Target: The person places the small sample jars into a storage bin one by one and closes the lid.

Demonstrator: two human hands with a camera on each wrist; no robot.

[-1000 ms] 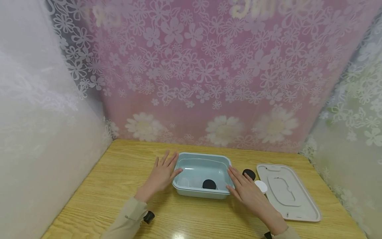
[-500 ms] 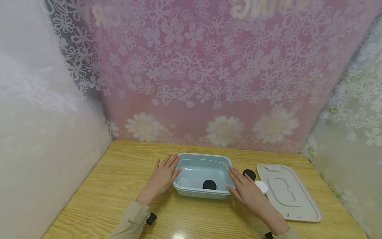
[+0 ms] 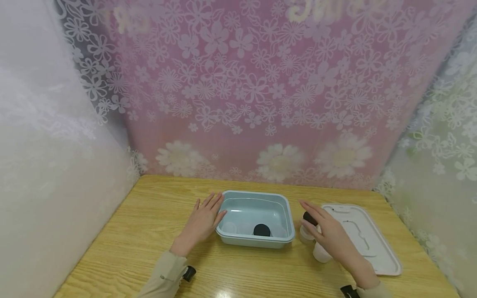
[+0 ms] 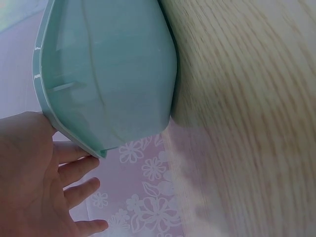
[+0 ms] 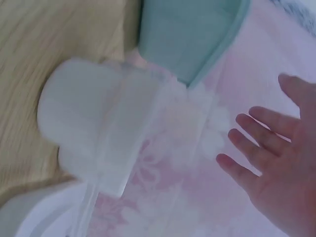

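A light blue plastic box (image 3: 257, 244) stands in the middle of the table, with a round black-topped thing (image 3: 262, 230) and a pale round shape (image 3: 229, 228) inside it. My left hand (image 3: 200, 221) touches the box's left rim, fingers straight; the left wrist view shows the fingertips at that rim. Apart from the box on its right, my right hand (image 3: 333, 236) hovers with fingers spread, holding nothing. Under and beside it are a small tub with a black top (image 3: 310, 218) and a white tub (image 3: 321, 253), both partly hidden by the hand in the head view.
A pale rectangular lid (image 3: 380, 248) with a raised rim lies flat on the right of the wooden table (image 3: 149, 207). Behind the table hangs a pink flowered curtain (image 3: 253, 82), with pale sheets at both sides.
My right hand has left the box's right rim and moved right, over the small tubs beside it. My left hand has stayed at the left rim.
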